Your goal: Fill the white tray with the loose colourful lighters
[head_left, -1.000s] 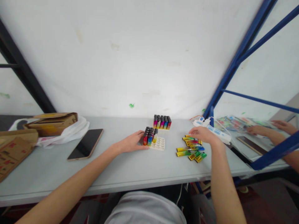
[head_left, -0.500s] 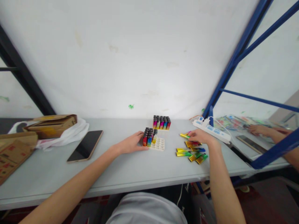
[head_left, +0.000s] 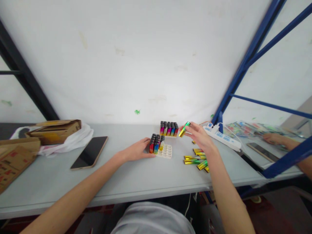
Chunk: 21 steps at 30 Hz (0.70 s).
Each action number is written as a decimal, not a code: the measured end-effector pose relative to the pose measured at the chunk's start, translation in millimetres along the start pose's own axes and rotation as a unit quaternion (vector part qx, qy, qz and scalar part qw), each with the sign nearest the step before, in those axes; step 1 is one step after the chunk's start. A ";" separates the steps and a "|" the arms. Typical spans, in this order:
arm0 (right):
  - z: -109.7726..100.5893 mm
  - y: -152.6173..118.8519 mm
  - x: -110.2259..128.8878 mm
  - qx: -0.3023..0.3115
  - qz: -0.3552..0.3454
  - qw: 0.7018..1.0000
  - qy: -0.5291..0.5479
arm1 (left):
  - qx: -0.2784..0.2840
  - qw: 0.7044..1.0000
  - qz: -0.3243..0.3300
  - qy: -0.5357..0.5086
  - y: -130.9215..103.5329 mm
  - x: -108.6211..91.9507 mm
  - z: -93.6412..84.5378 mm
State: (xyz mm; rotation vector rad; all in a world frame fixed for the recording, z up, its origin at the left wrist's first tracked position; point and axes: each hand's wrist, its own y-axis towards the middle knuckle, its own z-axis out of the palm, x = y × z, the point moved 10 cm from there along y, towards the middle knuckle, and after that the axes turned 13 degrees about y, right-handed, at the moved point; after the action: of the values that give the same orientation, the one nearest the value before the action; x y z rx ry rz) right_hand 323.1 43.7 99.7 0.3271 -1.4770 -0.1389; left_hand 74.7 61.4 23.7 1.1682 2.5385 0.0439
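Lighter (head_left: 184, 129) in right grip (head_left: 198, 136)

Only one view is given. It is taken from a camera worn on the person's head, looking forward and down over both arms. The bench (head_left: 136, 182) is seen from close by, with the white wall right behind it. The left hand (head_left: 136, 150) and right hand (head_left: 201, 136) are seen near the middle, just ahead.

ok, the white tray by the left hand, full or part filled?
Part filled: the tray holds upright lighters on its left side; the right-side holes are bare.
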 end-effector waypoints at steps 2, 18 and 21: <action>18.2 1.5 -2.7 0.010 0.008 0.998 0.061 | -0.005 1.000 0.006 -0.003 0.3 -0.5 -0.4; 82.3 6.2 -63.7 0.005 0.131 0.984 0.121 | 0.002 1.000 0.010 0.005 1.5 0.5 2.9; 79.7 5.6 -72.5 -0.021 0.152 0.984 0.085 | 0.002 1.000 0.012 0.006 1.6 0.5 3.6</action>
State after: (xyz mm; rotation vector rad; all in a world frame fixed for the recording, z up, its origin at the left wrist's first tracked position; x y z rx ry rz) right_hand 236.6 59.6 37.1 0.0734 -1.3357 0.1011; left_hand 76.8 62.4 20.5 1.2034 2.5377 0.0512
